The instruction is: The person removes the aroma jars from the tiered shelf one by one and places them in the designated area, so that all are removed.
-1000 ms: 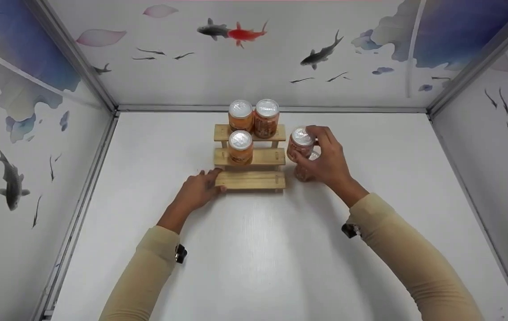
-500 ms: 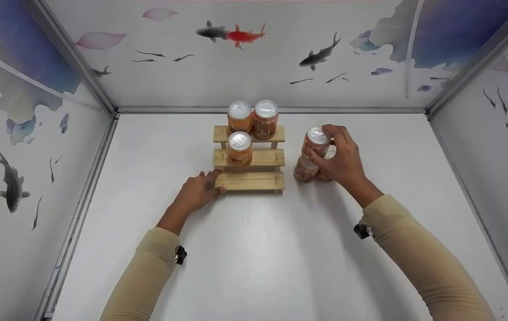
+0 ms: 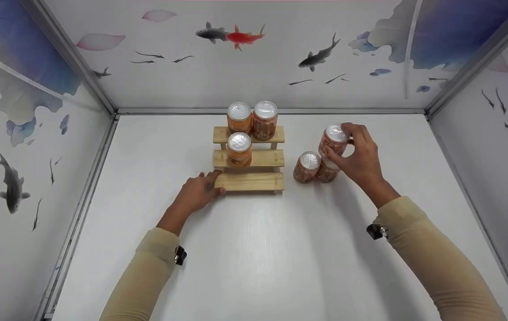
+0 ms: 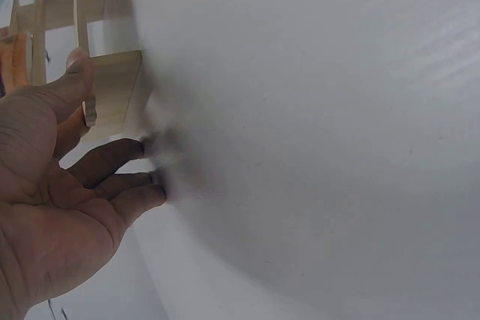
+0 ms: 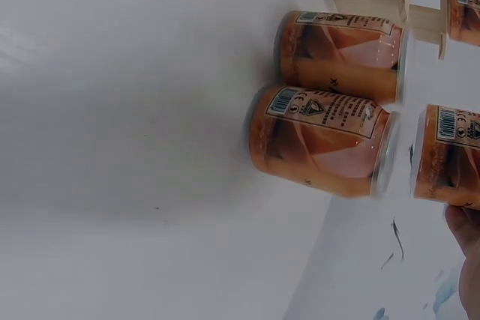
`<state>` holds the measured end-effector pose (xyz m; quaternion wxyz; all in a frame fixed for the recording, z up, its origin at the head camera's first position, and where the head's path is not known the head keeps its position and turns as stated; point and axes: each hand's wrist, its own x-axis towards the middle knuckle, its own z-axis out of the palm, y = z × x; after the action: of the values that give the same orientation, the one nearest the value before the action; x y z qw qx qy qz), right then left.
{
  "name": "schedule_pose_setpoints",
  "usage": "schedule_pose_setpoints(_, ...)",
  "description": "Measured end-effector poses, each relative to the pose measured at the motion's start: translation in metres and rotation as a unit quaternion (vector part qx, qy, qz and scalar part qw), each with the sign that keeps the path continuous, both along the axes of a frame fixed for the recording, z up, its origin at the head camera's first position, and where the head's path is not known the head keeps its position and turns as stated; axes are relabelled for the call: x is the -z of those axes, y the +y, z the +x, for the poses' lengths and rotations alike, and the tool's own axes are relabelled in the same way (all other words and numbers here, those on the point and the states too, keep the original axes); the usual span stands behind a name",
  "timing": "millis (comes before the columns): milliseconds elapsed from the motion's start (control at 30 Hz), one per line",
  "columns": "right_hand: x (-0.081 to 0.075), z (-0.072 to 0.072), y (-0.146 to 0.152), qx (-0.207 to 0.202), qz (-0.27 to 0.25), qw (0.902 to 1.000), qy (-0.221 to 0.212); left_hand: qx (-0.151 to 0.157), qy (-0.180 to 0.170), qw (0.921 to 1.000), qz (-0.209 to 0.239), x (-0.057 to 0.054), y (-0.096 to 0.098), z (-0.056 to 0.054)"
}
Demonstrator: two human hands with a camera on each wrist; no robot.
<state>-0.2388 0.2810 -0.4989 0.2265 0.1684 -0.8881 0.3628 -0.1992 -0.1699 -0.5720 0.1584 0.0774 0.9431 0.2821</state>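
A three-step wooden rack (image 3: 249,182) stands on the white table. At the left end of its lowest step, my left hand (image 3: 196,191) pinches the board between thumb and finger; its other fingers are near the tabletop in the left wrist view. My right hand (image 3: 361,156) grips an orange can (image 3: 333,141) with a silver lid, upright and raised off the table. In the right wrist view this held can (image 5: 450,157) hangs above two standing cans. Those are one can (image 3: 307,167) nearer the rack and another can (image 3: 328,171), partly hidden below the held one.
On the top step stand two more cans, a left can (image 3: 239,118) and a right can (image 3: 265,120). A single can (image 3: 239,149) sits on the middle step's left half. White walls (image 3: 254,67) with painted fish enclose the table at the back and sides.
My right hand has carried the held can to the right, away from the rack, uncovering the two standing cans. My left hand has stayed on the rack.
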Motion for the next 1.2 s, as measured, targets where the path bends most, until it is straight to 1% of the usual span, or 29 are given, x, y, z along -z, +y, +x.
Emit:
schedule_pose_setpoints(200, -0.001, 0.000, 0.014, 0.021, -0.003, 0.9998, -0.001, 0.000, 0.003, 1.0000, 0.005, 0.000, 0.000, 0.000)
schedule_pose_setpoints(433, -0.002, 0.001, 0.031, 0.051, 0.000, 0.9987, 0.000, 0.005, 0.005, 0.9999, -0.008, -0.001, 0.000, 0.000)
schedule_pose_setpoints(567, 0.000, 0.002, 0.041, 0.066, 0.005, 0.9978, 0.001, 0.001, 0.005, 1.0000, 0.002, -0.002, 0.000, 0.000)
schedule_pose_setpoints(700, 0.003, 0.003, 0.050, 0.076, 0.008, 0.9971, -0.005, -0.008, -0.002, 0.9999, 0.010, -0.004, 0.001, 0.001)
schedule_pose_setpoints(867, 0.008, 0.004, 0.057, 0.081, 0.006, 0.9966, -0.014, -0.007, -0.007, 0.9999, 0.001, -0.004, 0.001, 0.001)
schedule_pose_setpoints(1067, 0.015, 0.007, 0.061, 0.081, 0.006, 0.9965, -0.019, 0.001, -0.002, 1.0000, -0.006, -0.002, 0.001, -0.001)
schedule_pose_setpoints(1200, 0.022, 0.008, 0.062, 0.082, 0.004, 0.9964, -0.024, 0.007, 0.003, 0.9999, -0.008, -0.002, 0.001, -0.001)
